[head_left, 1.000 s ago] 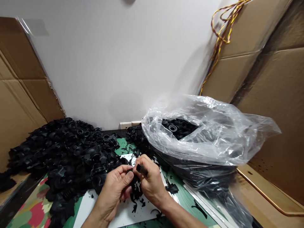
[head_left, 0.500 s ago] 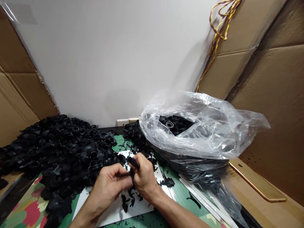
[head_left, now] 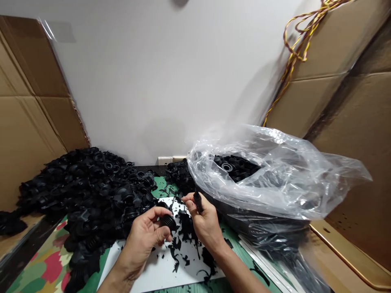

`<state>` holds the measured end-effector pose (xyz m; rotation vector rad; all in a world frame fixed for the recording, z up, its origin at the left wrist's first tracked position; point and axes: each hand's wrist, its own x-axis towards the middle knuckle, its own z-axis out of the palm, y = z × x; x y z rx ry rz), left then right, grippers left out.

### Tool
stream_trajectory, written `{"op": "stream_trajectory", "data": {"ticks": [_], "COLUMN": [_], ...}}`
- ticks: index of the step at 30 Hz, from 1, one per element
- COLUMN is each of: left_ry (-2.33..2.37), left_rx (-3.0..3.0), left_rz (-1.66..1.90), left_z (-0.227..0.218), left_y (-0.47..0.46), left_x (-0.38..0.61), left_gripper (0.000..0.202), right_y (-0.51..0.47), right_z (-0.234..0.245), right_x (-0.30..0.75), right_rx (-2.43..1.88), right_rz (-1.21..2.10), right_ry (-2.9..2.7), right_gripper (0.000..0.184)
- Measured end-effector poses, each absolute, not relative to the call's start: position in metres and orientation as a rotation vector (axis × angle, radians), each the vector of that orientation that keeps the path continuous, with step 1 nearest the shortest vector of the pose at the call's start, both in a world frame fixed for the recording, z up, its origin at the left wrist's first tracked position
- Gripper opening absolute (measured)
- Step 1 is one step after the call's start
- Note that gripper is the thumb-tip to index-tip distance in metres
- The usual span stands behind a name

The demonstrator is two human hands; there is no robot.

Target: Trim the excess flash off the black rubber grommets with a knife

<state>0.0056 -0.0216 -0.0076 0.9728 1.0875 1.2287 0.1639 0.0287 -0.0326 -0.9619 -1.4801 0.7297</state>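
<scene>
The left hand (head_left: 143, 240) grips a black rubber bellows (head_left: 168, 222), the right hand (head_left: 206, 224) pinches a thin black scrap (head_left: 198, 201), and more bellows (head_left: 235, 167) fill the plastic bag (head_left: 284, 179).

Hands now apart above the white sheet (head_left: 159, 264).
Right hand (head_left: 206, 221) has moved off the rubber bellows (head_left: 168, 222), pinching a black scrap (head_left: 198, 201); left hand (head_left: 143, 240) now shows the bellows.

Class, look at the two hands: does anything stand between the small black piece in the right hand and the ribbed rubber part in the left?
Nothing visible does. The right hand pinches the small black piece, apart from the ribbed rubber part in the left hand. Black scraps lie below the gap, on a white sheet.
</scene>
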Motion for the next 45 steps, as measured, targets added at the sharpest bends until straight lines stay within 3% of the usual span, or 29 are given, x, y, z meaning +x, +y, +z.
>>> {"op": "stream_trajectory", "data": {"ticks": [12,22,31,45], "left_ry": [1.079,1.184,1.155,1.23], "left_rx": [0.717,0.761,0.824,0.823], "left_rz": [1.42,1.402,1.297,1.405], "left_z": [-0.006,-0.015,-0.014,-0.01], "left_y": [-0.021,-0.02,-0.024,-0.025], "left_x": [0.011,0.016,0.025,0.027], "left_gripper": [0.042,0.043,0.041,0.032], "right_y": [0.008,0.007,0.012,0.006], "right_z": [-0.024,-0.021,-0.028,-0.031], "right_x": [0.15,0.151,0.149,0.137], "right_rx": [-0.792,-0.729,-0.707,-0.877], "right_rz": [1.146,1.002,0.76,0.825], "right_ry": [-1.481,-1.442,-1.49,-1.453], "right_gripper": [0.01,0.025,0.011,0.022]}}
